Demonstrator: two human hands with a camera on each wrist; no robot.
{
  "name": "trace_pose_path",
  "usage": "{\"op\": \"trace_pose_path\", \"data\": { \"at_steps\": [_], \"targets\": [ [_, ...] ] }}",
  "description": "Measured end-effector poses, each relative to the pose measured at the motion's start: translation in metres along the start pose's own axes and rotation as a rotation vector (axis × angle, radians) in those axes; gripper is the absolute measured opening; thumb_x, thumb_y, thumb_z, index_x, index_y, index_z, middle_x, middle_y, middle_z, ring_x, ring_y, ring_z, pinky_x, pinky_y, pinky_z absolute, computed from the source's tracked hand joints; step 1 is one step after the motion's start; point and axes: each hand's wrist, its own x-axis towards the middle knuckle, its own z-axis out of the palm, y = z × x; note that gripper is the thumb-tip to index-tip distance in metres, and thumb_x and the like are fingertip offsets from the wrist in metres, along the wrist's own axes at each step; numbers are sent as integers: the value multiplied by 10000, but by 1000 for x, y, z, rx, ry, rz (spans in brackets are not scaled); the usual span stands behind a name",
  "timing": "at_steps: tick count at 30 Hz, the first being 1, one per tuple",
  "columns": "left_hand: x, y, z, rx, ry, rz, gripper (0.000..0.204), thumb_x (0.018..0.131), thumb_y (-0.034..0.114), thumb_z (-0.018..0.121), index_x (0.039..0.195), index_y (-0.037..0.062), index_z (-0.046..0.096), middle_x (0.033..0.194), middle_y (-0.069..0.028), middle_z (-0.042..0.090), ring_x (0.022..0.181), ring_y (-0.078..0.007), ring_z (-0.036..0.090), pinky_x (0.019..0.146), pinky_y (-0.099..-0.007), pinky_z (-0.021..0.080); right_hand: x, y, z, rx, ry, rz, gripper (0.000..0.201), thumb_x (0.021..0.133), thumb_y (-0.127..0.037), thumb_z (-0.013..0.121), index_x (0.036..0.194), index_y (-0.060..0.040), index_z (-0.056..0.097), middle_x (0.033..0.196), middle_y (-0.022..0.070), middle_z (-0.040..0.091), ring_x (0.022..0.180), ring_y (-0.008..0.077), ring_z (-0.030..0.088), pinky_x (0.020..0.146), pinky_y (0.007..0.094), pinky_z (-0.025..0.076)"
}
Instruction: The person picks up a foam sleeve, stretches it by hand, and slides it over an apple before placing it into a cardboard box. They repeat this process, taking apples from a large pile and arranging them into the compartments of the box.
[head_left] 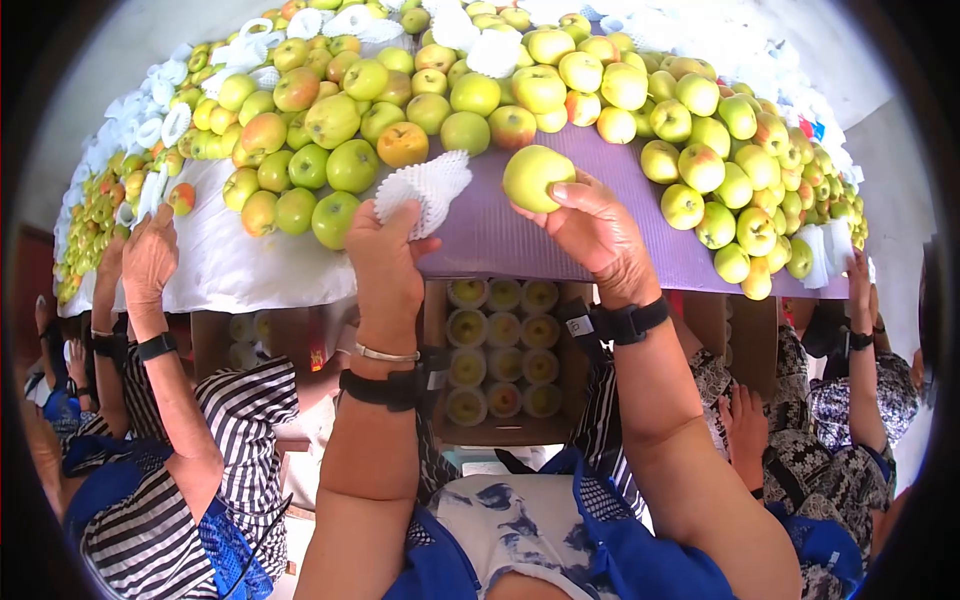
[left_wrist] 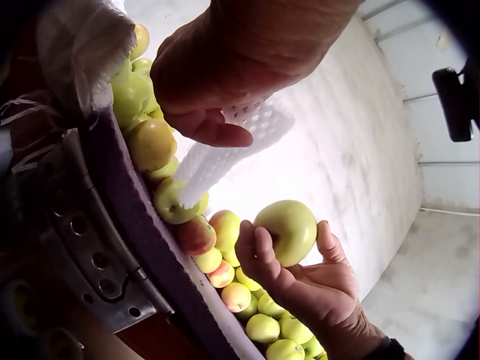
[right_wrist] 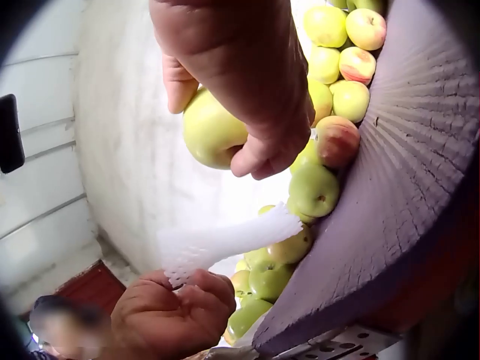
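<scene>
My right hand (head_left: 600, 230) grips a yellow-green apple (head_left: 539, 179) between thumb and fingers, raised over the purple padded edge of the table. To its left, my left hand (head_left: 388, 270) pinches a white foam net sleeve (head_left: 425, 192), which sticks up and to the right from the fingers. The sleeve and the apple are apart. In the left wrist view the apple (left_wrist: 287, 232) rests in the fingers of the right hand (left_wrist: 319, 289). The right wrist view shows the sleeve (right_wrist: 225, 244) rising from the left hand (right_wrist: 174, 315), below the held apple (right_wrist: 212, 129).
Piles of green and reddish apples (head_left: 480, 95) cover the table beyond both hands. Below the purple edge (head_left: 480, 250) stands a cardboard box (head_left: 500, 435) with rows of sleeved apples. White foam sleeves (head_left: 150, 110) lie at the far left. Other people's hands (head_left: 150, 262) work at both sides.
</scene>
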Motion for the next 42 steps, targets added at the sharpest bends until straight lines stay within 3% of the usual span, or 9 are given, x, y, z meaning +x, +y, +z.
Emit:
{"op": "trace_pose_path", "data": {
  "at_steps": [7,10,13,18,22,24,29,31,42],
  "targets": [
    [5,-5,3,78,-2,51,97,779,67,624,840,70,549,760,-2,578,615,-64,524,458,-209,393,-6,0,5,-327,84,-8,436,770,-144,656,1149,18,512,1050,81,599,972,184,567,882,312,433],
    [20,-26,-4,155,76,251,162,763,84,648,773,72,486,680,56,387,609,-59,356,510,-239,352,0,6,3,-306,-15,-37,376,783,-183,650,1101,-3,561,1029,67,613,963,168,574,854,299,440],
    [11,-15,1,241,91,328,163,747,109,641,793,22,511,695,27,449,633,-71,401,539,-251,386,-10,6,8,-72,51,-116,313,830,-160,597,1097,-1,556,1107,95,591,1043,196,551,894,371,438],
    [3,-9,8,114,79,146,142,785,95,624,867,24,533,710,-12,564,581,-66,554,439,-195,441,-3,-4,4,-32,-35,-67,499,775,-107,638,1203,61,444,1180,154,533,1111,284,513,966,427,400],
    [3,-15,12,133,74,113,141,779,88,619,863,17,531,728,-26,574,585,-69,561,428,-203,454,-6,-3,4,-88,-83,-49,545,766,-133,621,1225,78,419,1197,179,517,1120,315,505,979,438,387],
    [12,-26,4,264,116,214,151,743,87,634,813,19,519,705,-32,538,589,-100,525,485,-261,448,-14,-6,13,-109,-72,-91,556,765,-155,615,1230,77,417,1195,180,518,1124,318,502,986,436,381],
    [16,-30,6,414,166,343,181,714,79,665,717,23,493,660,-15,480,605,-105,429,541,-290,401,-34,-19,50,-265,-22,-69,612,643,-103,662,1204,47,469,1076,103,585,967,189,563,892,313,419],
    [14,-29,10,219,150,320,185,730,88,682,721,36,505,651,12,488,569,-68,423,502,-245,385,-29,-17,43,-210,-101,-35,609,629,-53,681,1195,40,477,1049,89,585,953,184,562,874,297,429],
    [-2,-24,26,267,38,381,169,759,81,680,773,23,523,688,11,529,567,-40,450,484,-196,371,-21,7,48,-157,-157,144,585,679,-144,707,1193,38,493,1079,74,572,1038,180,524,938,317,383]
  ]
}}
